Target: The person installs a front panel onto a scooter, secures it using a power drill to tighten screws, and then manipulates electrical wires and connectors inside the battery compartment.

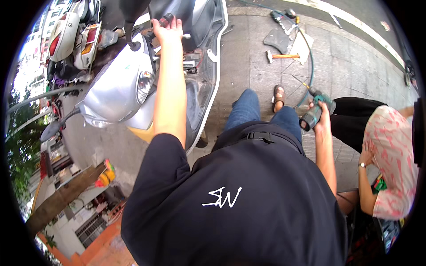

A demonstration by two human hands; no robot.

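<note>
A silver scooter [120, 84] stands on my left, its front panels opened up and wiring and parts showing inside. My left arm reaches far forward over it. At the handlebar, my left hand [168, 32] is palm up, with thumb and fingers around a dark handlebar grip [166, 20]; the fingertips are partly hidden. My right hand [323, 116] is wrapped around a green and black cordless drill [314, 113] beside my right thigh. The drill's long thin bit points forward and left, away from me.
On the paving ahead lie an orange-handled hammer [284, 56], a dark plastic panel [276, 41], a power tool [277, 17] and a green hose [312, 66]. A person in a pink patterned top [395, 159] sits close on my right. More scooters [64, 37] are parked at far left.
</note>
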